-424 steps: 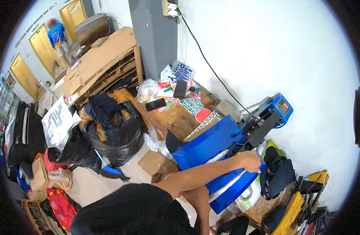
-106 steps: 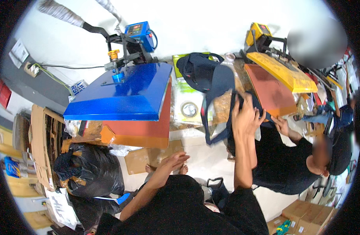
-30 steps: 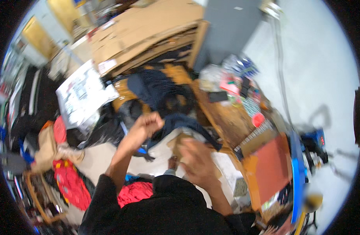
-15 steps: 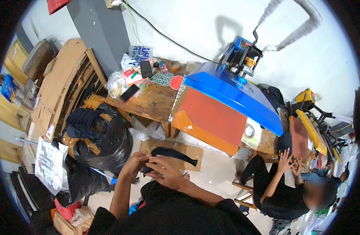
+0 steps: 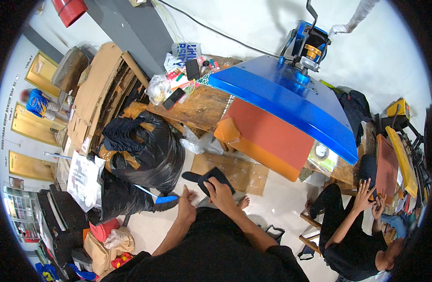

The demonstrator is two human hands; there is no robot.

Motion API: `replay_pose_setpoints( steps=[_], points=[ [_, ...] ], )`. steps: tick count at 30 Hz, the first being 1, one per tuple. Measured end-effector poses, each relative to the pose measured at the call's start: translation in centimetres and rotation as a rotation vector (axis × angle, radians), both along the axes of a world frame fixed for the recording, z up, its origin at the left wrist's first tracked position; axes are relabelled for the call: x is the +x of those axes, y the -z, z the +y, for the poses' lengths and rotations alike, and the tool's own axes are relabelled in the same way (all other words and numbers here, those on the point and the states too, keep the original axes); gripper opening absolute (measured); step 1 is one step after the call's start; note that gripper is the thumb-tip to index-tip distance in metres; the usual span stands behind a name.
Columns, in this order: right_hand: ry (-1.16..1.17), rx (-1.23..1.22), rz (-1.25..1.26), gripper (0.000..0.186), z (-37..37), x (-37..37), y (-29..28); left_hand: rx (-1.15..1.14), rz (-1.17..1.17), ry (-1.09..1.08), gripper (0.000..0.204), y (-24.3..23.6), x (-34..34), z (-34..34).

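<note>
A black sock-like piece of cloth [image 5: 192, 176] hangs in front of my body, over the flattened cardboard on the floor. My right hand [image 5: 219, 195] grips it from the near side, with part of the cloth showing beyond the fingers. One rounded end of the cloth sticks out to the left. My left hand [image 5: 187, 205] is below and left of the cloth, apart from it, its fingers loosely spread and holding nothing.
Ahead stands a blue heat press [image 5: 284, 105] over an orange-brown pad [image 5: 272, 136]. A wooden table [image 5: 197, 110] bears phones and plastic bags. Black garbage bags [image 5: 164, 155] topped with dark cloth lie left. A seated person [image 5: 352, 239] handles dark cloth at right. Cardboard [image 5: 253, 176] covers some floor.
My left hand has let go of the black cloth and moved apart. The right hand now holds it alone, its free end turned from right to left. My view has shifted left.
</note>
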State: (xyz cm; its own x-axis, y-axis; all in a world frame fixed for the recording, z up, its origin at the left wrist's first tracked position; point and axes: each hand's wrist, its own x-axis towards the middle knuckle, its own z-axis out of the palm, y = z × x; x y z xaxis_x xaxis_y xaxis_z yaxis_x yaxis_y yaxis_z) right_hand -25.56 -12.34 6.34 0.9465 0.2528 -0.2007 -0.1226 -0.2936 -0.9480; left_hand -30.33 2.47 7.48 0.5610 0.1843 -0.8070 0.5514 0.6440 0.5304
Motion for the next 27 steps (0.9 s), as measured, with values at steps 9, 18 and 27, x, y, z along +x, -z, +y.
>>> replay_pose_setpoints(
  steps=[9, 18, 27],
  points=[
    [0.071, 0.176, 0.292, 0.032, 2.5, 3.2, 0.6, -0.316, -0.212, 0.419, 0.042, 2.3, 7.9, 3.1],
    [0.218, 0.126, 0.300, 0.028, 3.2, 8.1, 1.8, -0.302, -0.443, 0.361, 0.039, 4.3, 18.0, 4.5],
    [0.708, 0.007, 0.166, 0.025, -0.5, 11.0, 1.3, 0.033, -0.364, 0.700, 0.050, 9.8, 27.5, -1.8]
  ],
)
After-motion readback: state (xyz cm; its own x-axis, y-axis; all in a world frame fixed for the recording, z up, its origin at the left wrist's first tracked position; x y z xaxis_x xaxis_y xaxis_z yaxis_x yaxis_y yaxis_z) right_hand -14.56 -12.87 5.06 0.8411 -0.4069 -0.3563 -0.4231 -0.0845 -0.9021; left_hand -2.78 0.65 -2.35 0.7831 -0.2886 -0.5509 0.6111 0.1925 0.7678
